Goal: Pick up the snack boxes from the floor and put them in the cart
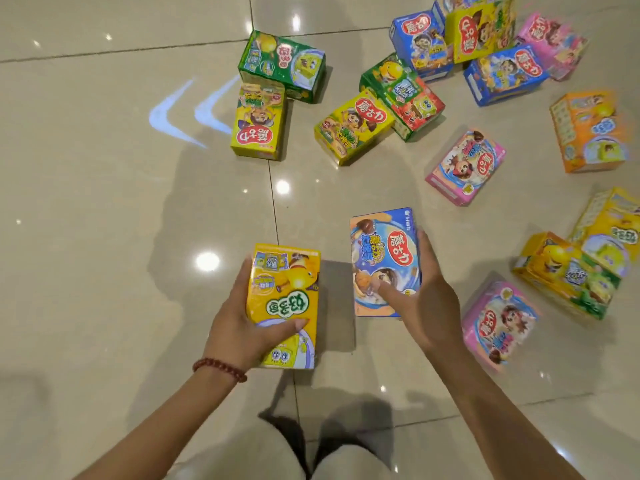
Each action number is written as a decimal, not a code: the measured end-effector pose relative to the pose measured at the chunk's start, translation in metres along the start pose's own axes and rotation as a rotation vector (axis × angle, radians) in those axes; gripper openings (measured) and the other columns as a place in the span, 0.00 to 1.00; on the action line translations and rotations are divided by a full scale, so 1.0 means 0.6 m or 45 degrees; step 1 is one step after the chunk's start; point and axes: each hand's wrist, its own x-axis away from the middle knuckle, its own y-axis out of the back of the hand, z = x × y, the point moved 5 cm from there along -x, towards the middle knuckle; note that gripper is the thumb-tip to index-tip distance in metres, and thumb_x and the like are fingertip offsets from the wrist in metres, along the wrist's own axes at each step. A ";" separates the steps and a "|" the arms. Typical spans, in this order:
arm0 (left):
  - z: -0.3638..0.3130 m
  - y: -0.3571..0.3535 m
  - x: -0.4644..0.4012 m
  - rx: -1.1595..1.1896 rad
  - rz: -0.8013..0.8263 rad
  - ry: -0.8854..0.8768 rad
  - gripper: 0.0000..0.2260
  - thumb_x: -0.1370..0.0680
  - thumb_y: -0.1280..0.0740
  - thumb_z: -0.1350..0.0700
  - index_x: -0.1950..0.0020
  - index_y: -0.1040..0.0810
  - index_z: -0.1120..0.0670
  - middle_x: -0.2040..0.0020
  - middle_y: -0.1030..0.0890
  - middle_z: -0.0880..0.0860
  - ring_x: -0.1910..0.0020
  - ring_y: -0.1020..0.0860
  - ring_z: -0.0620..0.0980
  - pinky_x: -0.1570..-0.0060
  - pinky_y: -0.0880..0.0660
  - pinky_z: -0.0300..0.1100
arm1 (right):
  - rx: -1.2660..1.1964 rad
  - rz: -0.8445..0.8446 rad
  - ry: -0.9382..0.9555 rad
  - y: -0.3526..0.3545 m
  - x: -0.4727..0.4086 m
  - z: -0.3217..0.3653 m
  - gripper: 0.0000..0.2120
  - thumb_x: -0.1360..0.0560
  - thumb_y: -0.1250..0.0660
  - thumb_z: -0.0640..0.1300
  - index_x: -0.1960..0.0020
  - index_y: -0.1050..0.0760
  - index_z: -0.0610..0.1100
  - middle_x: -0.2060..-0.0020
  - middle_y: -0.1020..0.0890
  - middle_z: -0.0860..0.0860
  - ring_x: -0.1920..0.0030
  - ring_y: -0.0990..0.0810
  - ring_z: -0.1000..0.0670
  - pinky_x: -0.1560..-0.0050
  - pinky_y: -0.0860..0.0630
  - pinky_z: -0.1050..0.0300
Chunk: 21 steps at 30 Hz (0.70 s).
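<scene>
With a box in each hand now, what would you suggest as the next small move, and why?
Probably carry both boxes to the cart, which is out of view. The left hand already grips the yellow box and the right hand grips the blue box, so neither can take another from the floor.

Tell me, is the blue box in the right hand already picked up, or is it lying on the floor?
Picked up. The right hand grips the blue box, thumb across its front.

Left hand gripping, right hand gripping; both forearms outstretched.
</scene>
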 end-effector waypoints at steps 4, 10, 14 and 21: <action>-0.112 0.087 0.099 0.117 -0.083 -0.004 0.54 0.46 0.17 0.46 0.27 0.43 0.36 0.48 0.23 0.28 0.50 0.22 0.32 0.48 0.23 0.41 | -0.084 0.039 0.015 0.068 0.097 0.116 0.42 0.31 0.24 0.46 0.25 0.44 0.56 0.49 0.25 0.66 0.51 0.22 0.62 0.52 0.27 0.66; -0.301 0.252 0.253 0.271 -0.285 -0.033 0.53 0.47 0.18 0.44 0.28 0.44 0.32 0.39 0.25 0.34 0.45 0.22 0.37 0.44 0.23 0.46 | -0.212 0.150 0.147 0.152 0.207 0.349 0.41 0.33 0.23 0.41 0.33 0.43 0.68 0.46 0.25 0.73 0.47 0.22 0.66 0.51 0.24 0.68; -0.418 0.358 0.348 0.342 -0.373 -0.065 0.51 0.45 0.17 0.45 0.33 0.47 0.27 0.38 0.28 0.32 0.43 0.22 0.39 0.43 0.24 0.50 | -0.251 0.247 0.226 0.195 0.270 0.509 0.42 0.33 0.23 0.42 0.35 0.44 0.72 0.49 0.24 0.77 0.47 0.21 0.66 0.50 0.22 0.64; -0.602 0.530 0.500 0.444 -0.539 -0.164 0.53 0.45 0.19 0.51 0.28 0.45 0.33 0.40 0.27 0.32 0.47 0.22 0.33 0.45 0.23 0.42 | -0.284 0.325 0.428 0.279 0.384 0.771 0.43 0.33 0.23 0.43 0.28 0.43 0.65 0.47 0.26 0.78 0.46 0.22 0.67 0.45 0.25 0.61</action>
